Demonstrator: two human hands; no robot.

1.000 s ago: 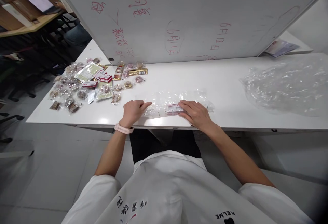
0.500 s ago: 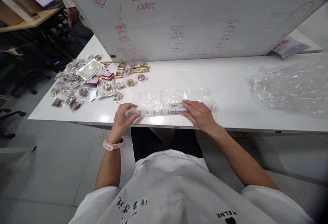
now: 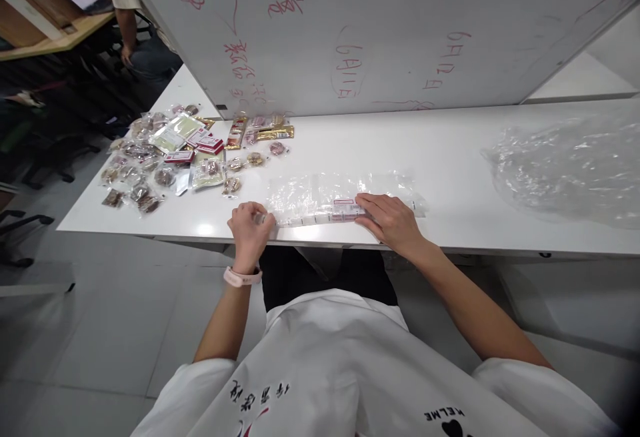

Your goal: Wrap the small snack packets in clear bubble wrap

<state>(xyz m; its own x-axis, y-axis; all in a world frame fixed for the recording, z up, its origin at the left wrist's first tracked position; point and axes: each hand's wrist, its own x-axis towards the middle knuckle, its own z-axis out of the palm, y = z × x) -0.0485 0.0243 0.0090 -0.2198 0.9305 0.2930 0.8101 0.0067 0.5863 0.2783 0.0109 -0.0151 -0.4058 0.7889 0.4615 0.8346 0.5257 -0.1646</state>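
Observation:
A clear plastic sheet or bag (image 3: pixel 293 197) lies flat along the front edge of the white table (image 3: pixel 450 223). My left hand (image 3: pixel 250 231), with a pink wristband, pinches the left end of this plastic between thumb and fingers. Near the plastic's middle sits a small white box with red print (image 3: pixel 345 208), seemingly under or inside the clear film. My right hand (image 3: pixel 393 222) grips the right end of this box, thumb on the near side and fingers over the top, hiding that end.
Wrapped snacks (image 3: pixel 165 177), small red-and-white boxes (image 3: pixel 207 140) and gold sachets (image 3: pixel 275 133) are heaped at the left. A large crumpled clear plastic bag (image 3: pixel 565 170) lies at the right. Behind stands a whiteboard (image 3: pixel 390 37). Another person's arm (image 3: pixel 128 30) shows at upper left.
My left hand has closed from a wide thumb-and-finger gap into a pinch on the plastic's left end, its wrist shifting right. My right hand has stayed on the box.

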